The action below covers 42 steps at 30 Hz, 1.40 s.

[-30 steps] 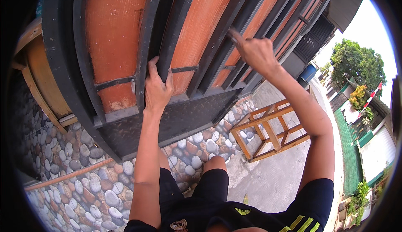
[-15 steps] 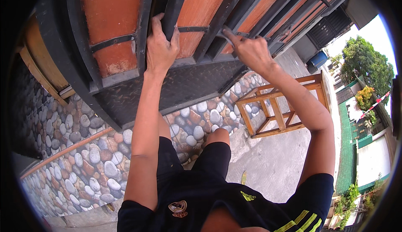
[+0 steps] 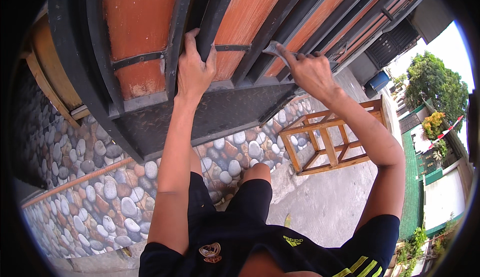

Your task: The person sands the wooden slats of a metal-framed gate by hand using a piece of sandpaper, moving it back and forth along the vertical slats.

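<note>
While the left hand (image 3: 196, 74) grasps a dark gate bar (image 3: 215, 21) at eleven o'clock, the right hand (image 3: 313, 77), clasping a grey sheet (image 3: 272, 50) at one o'clock, should press it evenly flat.

concrete floor (image 3: 325, 202) | pebble-patterned tiles (image 3: 110, 189) | on concrete: wooden frame (image 3: 328, 147), leaf (image 3: 287, 220)

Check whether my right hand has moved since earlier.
Yes: your right hand has moved down relative to the metal strap on an orange panel, from mostly above its level to mostly below.
</note>
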Motion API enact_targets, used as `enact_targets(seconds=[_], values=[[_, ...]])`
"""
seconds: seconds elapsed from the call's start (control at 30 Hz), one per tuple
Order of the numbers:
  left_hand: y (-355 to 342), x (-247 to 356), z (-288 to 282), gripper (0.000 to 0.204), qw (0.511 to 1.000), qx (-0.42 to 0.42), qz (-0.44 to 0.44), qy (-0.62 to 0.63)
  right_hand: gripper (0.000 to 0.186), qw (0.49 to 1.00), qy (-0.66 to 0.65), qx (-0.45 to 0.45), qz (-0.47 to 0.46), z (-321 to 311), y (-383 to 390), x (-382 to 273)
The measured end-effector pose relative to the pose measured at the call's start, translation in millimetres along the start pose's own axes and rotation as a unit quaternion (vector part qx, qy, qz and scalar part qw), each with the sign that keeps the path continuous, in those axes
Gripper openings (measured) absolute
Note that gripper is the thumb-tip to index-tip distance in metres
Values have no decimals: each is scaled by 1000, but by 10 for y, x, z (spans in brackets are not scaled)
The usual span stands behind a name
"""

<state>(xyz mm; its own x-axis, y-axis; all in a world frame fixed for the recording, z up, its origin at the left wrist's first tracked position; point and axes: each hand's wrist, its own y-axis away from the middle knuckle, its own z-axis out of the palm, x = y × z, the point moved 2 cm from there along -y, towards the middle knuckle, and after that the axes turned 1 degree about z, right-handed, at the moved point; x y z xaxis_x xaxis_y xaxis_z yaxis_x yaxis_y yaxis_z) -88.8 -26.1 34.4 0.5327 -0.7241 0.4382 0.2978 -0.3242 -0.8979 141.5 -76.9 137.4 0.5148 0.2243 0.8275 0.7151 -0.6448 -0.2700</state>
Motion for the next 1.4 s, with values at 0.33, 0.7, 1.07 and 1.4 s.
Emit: enact_targets(seconds=[0.33,0.7,1.07,1.4], values=[[36,45,73,32,997,-12,-56,45,45,866,-95,299,391,-1154,1037,1917],[3,198,27,39,994,-50,-95,32,37,120,-761,-109,628,1929,2697,-2116],[-639,484,16,48,996,-24,-89,10,32,710,-478,254,451,1156,1481,-197],[-607,465,95,27,998,12,-57,-9,26,966,-156,95,182,1547,890,-5]])
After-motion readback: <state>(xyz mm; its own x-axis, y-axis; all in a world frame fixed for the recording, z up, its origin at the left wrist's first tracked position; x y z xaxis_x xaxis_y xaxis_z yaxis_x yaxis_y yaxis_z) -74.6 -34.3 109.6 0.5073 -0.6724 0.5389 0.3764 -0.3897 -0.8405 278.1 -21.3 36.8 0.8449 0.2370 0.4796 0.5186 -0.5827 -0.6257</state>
